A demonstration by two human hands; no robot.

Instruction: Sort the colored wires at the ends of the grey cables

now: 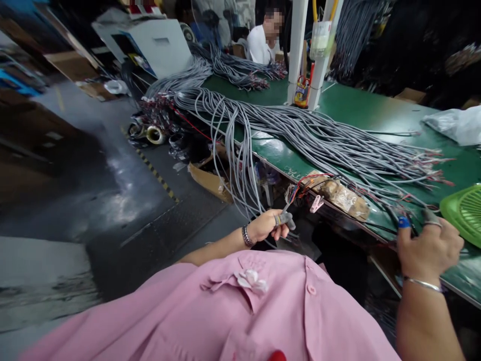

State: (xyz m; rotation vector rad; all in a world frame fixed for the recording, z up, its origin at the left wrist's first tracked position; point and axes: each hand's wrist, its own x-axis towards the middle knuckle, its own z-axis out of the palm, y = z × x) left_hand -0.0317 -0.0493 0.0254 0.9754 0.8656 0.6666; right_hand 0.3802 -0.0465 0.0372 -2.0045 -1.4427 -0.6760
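Observation:
My left hand (268, 225) is closed in a pinch on a grey cable (289, 203), just off the near edge of the green table (349, 108). The cable's stripped end shows red and coloured wires. Grey finger covers sit on the pinching fingertips. My right hand (426, 245) rests at the table edge to the right, with a blue cover on one fingertip and a grey one on another. Its fingers curl over thin dark wires (391, 213). A big bundle of grey cables (319, 135) lies across the table and hangs over its left edge.
A taped brown block (341, 195) and a pink clip (316, 203) sit at the table edge. A green plastic basket (466, 210) is at the right. White posts (296, 50) stand mid-table. Another person in white (261, 42) sits at the far end. Boxes and tape rolls (156, 134) lie on the floor.

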